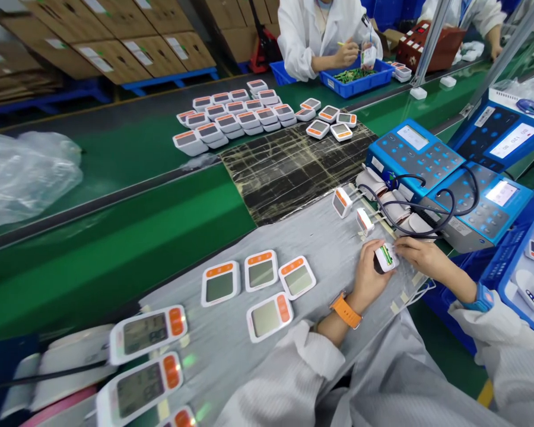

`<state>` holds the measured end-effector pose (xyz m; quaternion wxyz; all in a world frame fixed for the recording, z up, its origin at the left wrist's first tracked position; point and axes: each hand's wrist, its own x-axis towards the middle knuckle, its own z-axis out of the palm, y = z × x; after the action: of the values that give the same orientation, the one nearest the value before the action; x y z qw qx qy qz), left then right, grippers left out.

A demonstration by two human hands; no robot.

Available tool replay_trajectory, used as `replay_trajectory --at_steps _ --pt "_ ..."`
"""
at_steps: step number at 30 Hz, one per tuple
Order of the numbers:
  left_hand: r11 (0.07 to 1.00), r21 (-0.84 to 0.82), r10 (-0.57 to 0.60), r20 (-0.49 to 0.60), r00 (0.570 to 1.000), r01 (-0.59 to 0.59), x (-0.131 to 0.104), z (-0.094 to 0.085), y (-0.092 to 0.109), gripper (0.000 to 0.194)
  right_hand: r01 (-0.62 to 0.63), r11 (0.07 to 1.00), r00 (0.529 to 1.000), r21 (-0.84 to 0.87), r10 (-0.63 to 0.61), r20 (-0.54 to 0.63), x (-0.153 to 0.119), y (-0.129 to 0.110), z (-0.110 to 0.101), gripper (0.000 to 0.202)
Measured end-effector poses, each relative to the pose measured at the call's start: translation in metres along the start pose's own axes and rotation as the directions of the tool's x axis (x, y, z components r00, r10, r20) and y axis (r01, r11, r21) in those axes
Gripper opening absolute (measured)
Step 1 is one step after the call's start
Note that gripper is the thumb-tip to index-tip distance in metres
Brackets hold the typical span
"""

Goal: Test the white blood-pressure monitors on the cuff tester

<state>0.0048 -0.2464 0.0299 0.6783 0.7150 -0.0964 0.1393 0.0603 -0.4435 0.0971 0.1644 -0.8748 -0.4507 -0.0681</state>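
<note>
My left hand (368, 274), with an orange watch band on the wrist, is closed around a small white blood pressure monitor (386, 258). Its back faces up, with the battery bay open and green batteries showing. At the monitor's right edge, my right hand (420, 255) has its fingers pinched together; what they hold is too small to make out. Just beyond my hands, a white-and-orange monitor (364, 220) and another monitor (342, 203) stand tilted at the mat's edge. To the left, several monitors (261, 270) lie screen up on the grey mat (324, 243).
Blue tester boxes (413, 155) with dark cables (449, 204) and white cuffs (396, 204) stand at the right. Monitors with lit screens (145, 335) lie at lower left. Stacked monitors (249, 121) sit across the green belt (115, 237). A co-worker (327, 41) handles parts over a blue tray (360, 86).
</note>
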Motion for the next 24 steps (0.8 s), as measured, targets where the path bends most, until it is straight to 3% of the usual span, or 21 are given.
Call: replay_trajectory --at_steps 11,17,21,24 --pt "0.985 0.166 0.039 0.016 0.999 -0.041 0.004 0.001 0.008 0.077 -0.02 1.0 0.998 -0.018 0.021 0.053 -0.005 -0.002 -0.001 0.028" --pt "0.975 0.222 0.009 0.01 1.0 -0.011 0.005 0.006 0.015 0.08 0.034 0.998 0.995 -0.06 -0.028 0.092 -0.003 -0.004 -0.006 0.03" --pt "0.975 0.221 0.003 0.025 1.0 -0.008 0.007 0.012 0.022 0.08 0.041 0.994 0.998 -0.097 -0.035 0.06 -0.005 -0.004 -0.004 0.032" --pt "0.971 0.23 -0.058 0.0 0.998 0.057 0.007 0.017 0.029 0.083 0.027 0.997 0.999 -0.073 -0.025 0.029 -0.006 0.001 -0.002 0.032"
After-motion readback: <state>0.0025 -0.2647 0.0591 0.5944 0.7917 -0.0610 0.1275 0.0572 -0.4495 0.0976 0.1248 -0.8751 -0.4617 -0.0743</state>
